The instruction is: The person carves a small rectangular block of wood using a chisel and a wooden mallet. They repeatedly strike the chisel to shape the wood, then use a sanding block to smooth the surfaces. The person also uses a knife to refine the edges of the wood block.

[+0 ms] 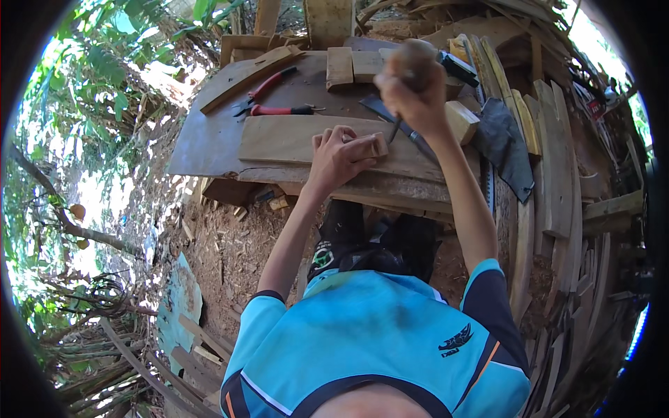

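My left hand point(339, 159) is closed around a small wooden block point(379, 144), pressing it onto a flat board point(279, 138) on the workbench point(198, 150). Above the block's right end, my right hand point(420, 97) grips a hand tool point(396, 129) with a rounded brownish handle and a thin dark shaft. The shaft points down beside the block; motion blurs the handle, and I cannot tell whether the tip touches wood. A flat dark metal blade point(420, 144) lies just right of the shaft. Red-and-black handled pliers point(279, 109) rest open beyond the board.
Wood offcuts point(339, 67) stand along the bench's far side, with a longer strip point(244, 81) at the far left. A dark grey cloth point(503, 143) hangs over long planks point(554, 167) on the right. Wood chips cover the ground point(230, 244) below.
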Demonstrator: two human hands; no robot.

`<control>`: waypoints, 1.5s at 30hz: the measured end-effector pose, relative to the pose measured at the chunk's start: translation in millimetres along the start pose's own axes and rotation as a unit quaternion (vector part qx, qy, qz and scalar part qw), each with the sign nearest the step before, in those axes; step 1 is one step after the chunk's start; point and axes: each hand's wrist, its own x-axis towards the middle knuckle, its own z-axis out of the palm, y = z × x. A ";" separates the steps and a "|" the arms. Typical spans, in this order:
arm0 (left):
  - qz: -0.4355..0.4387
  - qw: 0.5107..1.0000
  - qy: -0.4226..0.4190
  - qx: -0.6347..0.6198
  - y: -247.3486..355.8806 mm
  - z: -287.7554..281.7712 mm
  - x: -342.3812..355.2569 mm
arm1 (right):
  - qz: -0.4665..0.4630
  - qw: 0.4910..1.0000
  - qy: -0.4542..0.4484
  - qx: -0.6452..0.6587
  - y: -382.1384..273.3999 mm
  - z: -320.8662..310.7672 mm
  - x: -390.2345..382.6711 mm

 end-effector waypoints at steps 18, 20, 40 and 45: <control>-0.010 0.993 -0.117 -0.009 -12.4 -19.0 24.6 | -0.078 0.960 0.242 0.118 -0.5 -8.1 -14.0; -0.049 0.988 -0.137 -0.047 3.2 -26.6 26.8 | -0.059 0.958 0.238 0.151 -3.7 -5.2 -12.1; 0.060 0.983 -0.106 -0.134 -5.6 -13.9 19.4 | -0.078 0.971 0.222 -0.040 -4.2 21.2 -4.4; 0.060 0.980 -0.091 -0.169 -12.4 -9.8 19.1 | -0.053 0.972 0.218 -0.064 -9.1 25.8 -8.3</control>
